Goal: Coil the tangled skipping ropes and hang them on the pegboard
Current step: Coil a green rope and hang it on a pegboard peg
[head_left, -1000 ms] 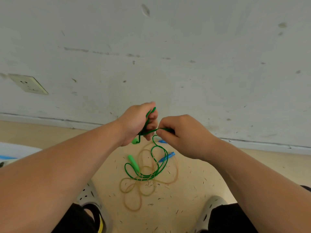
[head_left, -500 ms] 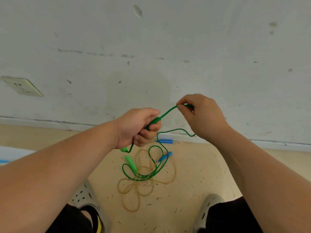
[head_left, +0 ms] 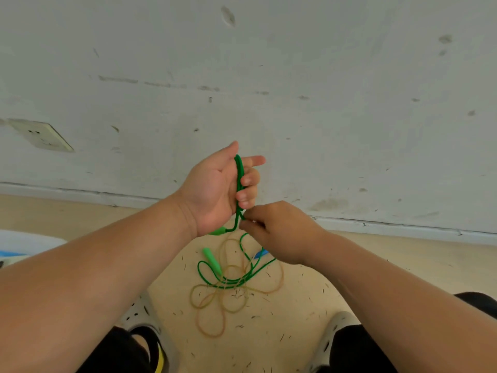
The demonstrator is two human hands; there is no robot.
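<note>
My left hand is raised palm-up before the wall and holds loops of the green skipping rope, its lower fingers curled round the strands. One green handle pokes out under that hand. Just below, my right hand pinches the green cord. The rest of the green rope trails to the floor, where its second green handle lies. Under it sprawls a translucent tan rope in loose loops. A blue handle peeks out beside my right hand. No pegboard is in view.
A scuffed white wall with a baseboard runs across the back, with a power socket at the left. My two light perforated shoes flank the ropes on the beige floor. A white and blue object sits at the left edge.
My right hand has come down from its raised position at the right to just under my left hand. My left hand has lifted and turned palm-up, with more green cord laid across it.
</note>
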